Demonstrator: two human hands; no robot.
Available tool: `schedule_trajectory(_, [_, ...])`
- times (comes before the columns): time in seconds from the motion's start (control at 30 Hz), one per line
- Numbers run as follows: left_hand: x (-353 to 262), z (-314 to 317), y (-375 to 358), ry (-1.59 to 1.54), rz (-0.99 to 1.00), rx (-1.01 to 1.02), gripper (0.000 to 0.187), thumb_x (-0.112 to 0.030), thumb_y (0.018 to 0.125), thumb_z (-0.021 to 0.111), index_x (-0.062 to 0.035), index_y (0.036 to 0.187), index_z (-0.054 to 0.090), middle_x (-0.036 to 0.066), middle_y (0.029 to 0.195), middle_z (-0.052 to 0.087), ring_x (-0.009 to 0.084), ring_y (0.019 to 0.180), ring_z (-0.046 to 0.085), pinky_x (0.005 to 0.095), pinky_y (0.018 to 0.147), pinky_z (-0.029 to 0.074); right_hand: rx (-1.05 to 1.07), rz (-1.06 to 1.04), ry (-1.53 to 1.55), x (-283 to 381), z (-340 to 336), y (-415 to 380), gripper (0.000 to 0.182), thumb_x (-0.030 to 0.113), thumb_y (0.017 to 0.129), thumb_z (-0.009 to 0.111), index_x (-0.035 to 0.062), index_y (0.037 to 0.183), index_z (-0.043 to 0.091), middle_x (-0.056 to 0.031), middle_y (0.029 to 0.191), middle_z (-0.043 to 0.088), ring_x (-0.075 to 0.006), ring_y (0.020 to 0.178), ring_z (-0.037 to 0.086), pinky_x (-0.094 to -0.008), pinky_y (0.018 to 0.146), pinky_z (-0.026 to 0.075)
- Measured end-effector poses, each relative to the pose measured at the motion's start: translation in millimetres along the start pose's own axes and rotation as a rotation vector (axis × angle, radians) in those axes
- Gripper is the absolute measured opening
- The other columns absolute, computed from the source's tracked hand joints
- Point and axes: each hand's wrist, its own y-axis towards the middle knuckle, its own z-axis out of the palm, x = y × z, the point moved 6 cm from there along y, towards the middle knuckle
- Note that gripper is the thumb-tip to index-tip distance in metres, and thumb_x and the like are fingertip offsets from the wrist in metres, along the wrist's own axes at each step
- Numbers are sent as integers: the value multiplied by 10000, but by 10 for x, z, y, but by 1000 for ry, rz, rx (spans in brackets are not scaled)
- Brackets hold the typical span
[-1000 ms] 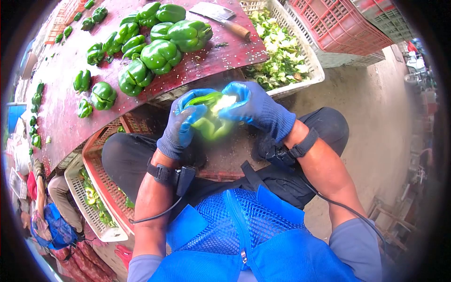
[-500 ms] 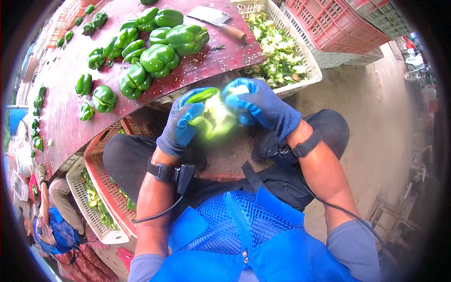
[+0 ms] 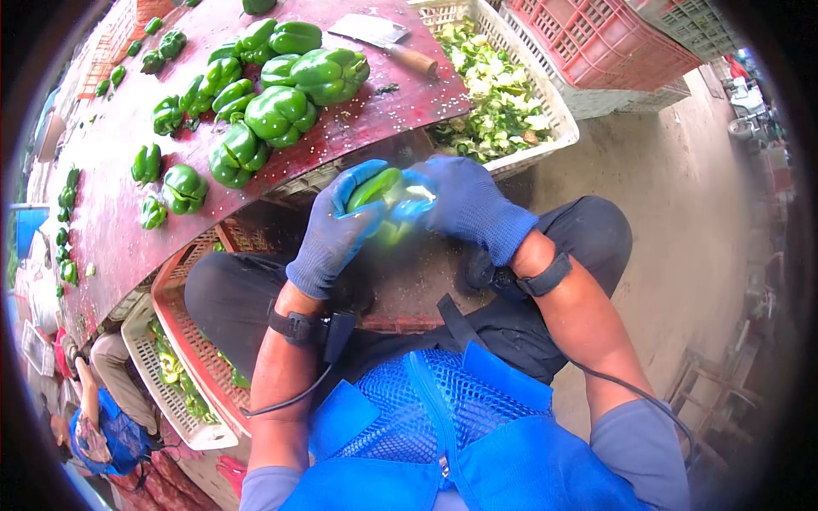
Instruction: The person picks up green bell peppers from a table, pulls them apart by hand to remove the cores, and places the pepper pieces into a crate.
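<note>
A green bell pepper [image 3: 373,189] is held over my lap, its pale opened side facing right and somewhat blurred. My left hand [image 3: 334,228], in a blue-coated glove, wraps around its left side. Gloved the same way, my right hand [image 3: 474,203] is closed at the opened side, its fingertips at the pale inner flesh. How deep they reach inside is hidden by blur and the glove. Just beyond, whole green bell peppers [image 3: 279,117] lie clustered on the red tabletop [image 3: 358,140]. A cleaver [image 3: 375,31] with a wooden handle rests to their right.
A white crate [image 3: 558,136] of pale green pepper scraps stands at right of the table. Stacked red crates [image 3: 605,47] are behind it. An orange crate [image 3: 200,341] and a white crate [image 3: 175,400] sit at lower left, near another person [image 3: 111,426].
My right fingers, earlier around a whitish piece beside the pepper, are now in against its opened side. The pepper has turned and shifted slightly; my view has shifted a little.
</note>
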Motion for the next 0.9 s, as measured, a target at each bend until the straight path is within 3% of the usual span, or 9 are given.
schedule_trajectory(0.2, [30,54,36,88,-60,0,497,-84,853,657,42,1317,528,96,1209,627,141,1093,595,281,962,469,48,52,-53,47,92,-3,367,439,772,680,122,958,662,-150,927,669,-345,906,659,-463,781,526])
schedule_trajectory(0.3, [115,16,80,321,-38,-26,445,-92,889,657,43,1297,542,85,1155,648,136,1031,619,274,912,498,42,27,-101,69,162,10,346,426,776,676,121,938,657,-147,921,663,-341,891,662,-458,779,530])
schedule_trajectory(0.4, [173,26,95,238,-31,-75,385,-98,907,656,41,1257,575,71,1091,669,123,947,641,269,860,520,7,51,-128,42,212,17,316,409,796,661,121,925,652,-143,917,659,-342,878,665,-455,769,534])
schedule_trajectory(0.47, [143,-2,107,345,39,-194,330,-87,906,649,39,1209,612,60,1032,682,112,876,649,264,813,534,-24,56,-139,46,223,32,292,389,814,646,119,926,648,-143,926,658,-346,865,667,-453,759,534])
schedule_trajectory(0.7, [232,-57,109,242,-30,-347,266,-104,916,641,30,1145,657,54,941,695,100,817,645,249,743,535,-75,78,-150,101,271,123,275,365,818,640,118,939,645,-141,929,657,-340,838,670,-457,747,531])
schedule_trajectory(0.9, [329,-137,93,68,-73,-441,204,-162,941,626,14,1023,687,40,808,673,101,645,610,247,588,504,-144,9,-179,114,367,195,316,391,756,708,129,912,622,-118,885,634,-323,794,654,-442,672,519])
